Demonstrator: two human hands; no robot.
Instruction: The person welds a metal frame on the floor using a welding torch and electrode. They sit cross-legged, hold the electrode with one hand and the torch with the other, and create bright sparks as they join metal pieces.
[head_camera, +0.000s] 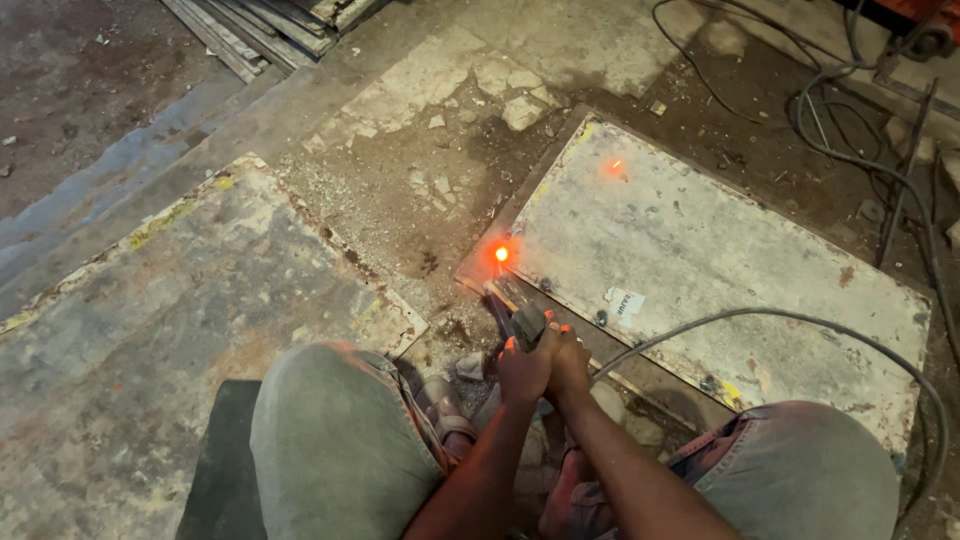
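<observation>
Electrode holder (522, 318), rigid and likely hot near its glowing tip (501, 254), sits clamped in my left hand (524, 368) and right hand (570, 362), both closed around its near handle, at the steel plate (700, 250) left edge.

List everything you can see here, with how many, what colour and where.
Metal plate: one, grey with rusty edges, on the ground at right.
Larger plate: one, grey-brown with yellow traces, at left.
Glowing spot: one, orange, at the right plate's near-left edge.
Smaller glow: one, orange, farther up that plate.
Welding holder: one, dark, gripped in both hands, tip toward the glow.
Cable: one, grey, curving over the right plate.
More cables: several, dark, top right.
Stacked strips: several, grey, top left.
Broken concrete: pale pieces, top middle.
Knees: two, grey trousers, bottom.
Left hand and right hand: clasped together on the holder.
</observation>
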